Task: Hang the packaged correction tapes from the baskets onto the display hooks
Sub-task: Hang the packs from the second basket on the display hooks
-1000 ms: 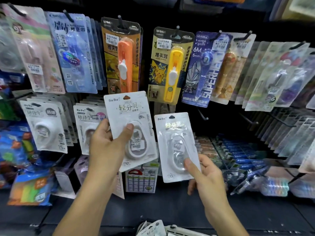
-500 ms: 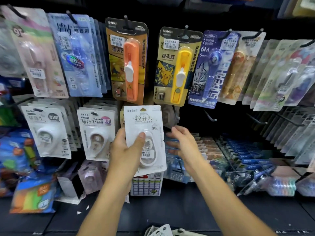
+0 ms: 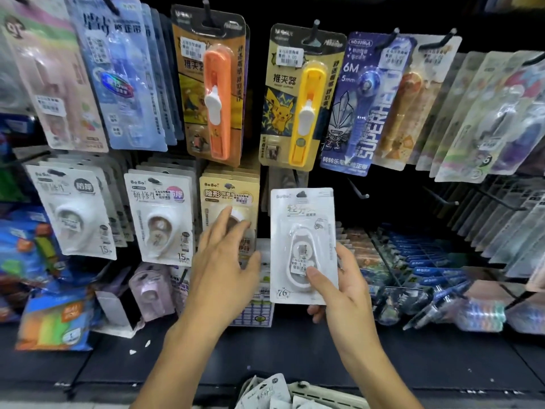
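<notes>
Dark pegboard display wall [image 3: 383,184] fills the frame, hung with carded stationery in two rows. Upper centre: an orange clip pusher pack [image 3: 213,93] and a yellow one [image 3: 299,101], each on its own hook. Lower left: white correction tape packs [image 3: 73,214], then a second stack [image 3: 160,219], then a beige-carded stack [image 3: 228,196].

We note the right hand [image 3: 339,278] gripping a white packaged correction tape [image 3: 302,240] at its lower right corner, thumb on the blister front, fingers behind. Pack held upright at frame centre, just right of the beige stack, below the yellow pack; whether its hang hole sits on a hook we cannot tell.

Left hand [image 3: 224,255] holds nothing, fingers straight and spread, fingertips over the beige stack; contact unclear.

Bottom centre edge: a pale basket [image 3: 324,395] with more white packs inside
</notes>
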Demonstrator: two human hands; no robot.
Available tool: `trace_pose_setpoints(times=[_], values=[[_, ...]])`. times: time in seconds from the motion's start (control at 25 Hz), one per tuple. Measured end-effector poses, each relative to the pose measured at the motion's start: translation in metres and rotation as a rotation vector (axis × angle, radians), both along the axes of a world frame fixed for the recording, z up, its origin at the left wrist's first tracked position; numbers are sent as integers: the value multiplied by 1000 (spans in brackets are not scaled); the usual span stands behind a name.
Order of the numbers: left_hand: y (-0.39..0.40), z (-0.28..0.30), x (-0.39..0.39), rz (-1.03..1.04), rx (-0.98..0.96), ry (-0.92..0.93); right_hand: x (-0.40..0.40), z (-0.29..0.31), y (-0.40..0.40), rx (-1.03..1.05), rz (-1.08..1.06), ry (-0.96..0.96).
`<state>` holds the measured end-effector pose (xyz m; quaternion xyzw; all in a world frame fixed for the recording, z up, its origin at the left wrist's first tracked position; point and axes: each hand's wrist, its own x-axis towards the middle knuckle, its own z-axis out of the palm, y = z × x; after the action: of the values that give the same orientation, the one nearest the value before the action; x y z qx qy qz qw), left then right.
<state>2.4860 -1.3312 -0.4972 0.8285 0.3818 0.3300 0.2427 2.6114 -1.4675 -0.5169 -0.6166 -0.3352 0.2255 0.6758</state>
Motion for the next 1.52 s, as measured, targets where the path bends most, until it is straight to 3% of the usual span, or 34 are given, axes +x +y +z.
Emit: trace_pose_setpoints(times=[0.2,0.28,0.44,0.56,0.72,0.84,0.92,1.08,1.16,1.24,1.32,1.4,1.48,1.52], values=[[-1,-2,-4,-50,-19,101,3,6,28,80,-157,-23],[-1,0,-6,-67,-23,110,11,11,60,56,-252,-121],[4,4,-8,-89,-29,110,56,23,136,-293,-316,-479],[2,11,-8,-83,-51,119,85,16,156,-464,-86,-441],[-9,27,-1,67,94,8,73,-41,72,-531,69,-454],[-30,15,19,-141,-5,-17,53,-109,-44,-592,161,-419],[-58,-11,35,-421,-99,201,44,-143,-107,-680,107,-465],[-124,-92,47,-954,-32,1030,49,-179,-188,-1215,357,-812],[-138,-128,42,-993,-115,1305,46,-194,-224,-1337,488,-956],[-138,-151,35,-935,-118,1393,18,-212,-242,-1251,681,-953],[-134,-166,31,-884,-57,1376,-13,-228,-242,-1117,761,-957],[-133,-179,30,-893,-142,1337,-23,-233,-233,-960,616,-1046],[-137,-182,33,-801,-473,1096,-14,-225,-226,-828,345,-981],[-140,-180,34,-684,-743,833,-8,-218,-223,-731,203,-791]])
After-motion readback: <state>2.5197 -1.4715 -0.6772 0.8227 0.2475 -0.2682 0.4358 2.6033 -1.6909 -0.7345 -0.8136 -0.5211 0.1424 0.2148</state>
